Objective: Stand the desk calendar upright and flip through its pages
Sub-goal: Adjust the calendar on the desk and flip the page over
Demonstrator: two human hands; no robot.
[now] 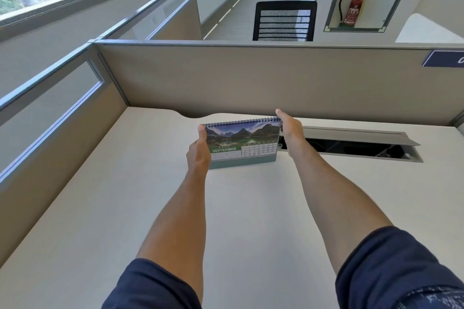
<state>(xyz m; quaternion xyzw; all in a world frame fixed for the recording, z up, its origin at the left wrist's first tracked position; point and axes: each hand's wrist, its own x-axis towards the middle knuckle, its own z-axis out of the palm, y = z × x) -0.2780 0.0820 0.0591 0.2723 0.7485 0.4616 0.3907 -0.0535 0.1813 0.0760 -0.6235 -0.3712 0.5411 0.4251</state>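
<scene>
The desk calendar (242, 142) stands upright on the pale desk (125, 195), spiral binding on top, showing a mountain-lake photo and the word SEPTEMBER. My left hand (198, 152) grips its left edge, thumb on the front near the top corner. At the calendar's right edge is my right hand (291, 132), fingers reaching up to the top right corner by the spiral. Part of the right edge is hidden behind that hand.
A beige cubicle partition (251, 78) rises just behind the calendar. To the right an open cable tray (351, 147) is cut into the desk, its lid raised. A side partition with glass (50, 113) bounds the left. A black chair (283, 21) and fire extinguisher (352, 9) lie beyond.
</scene>
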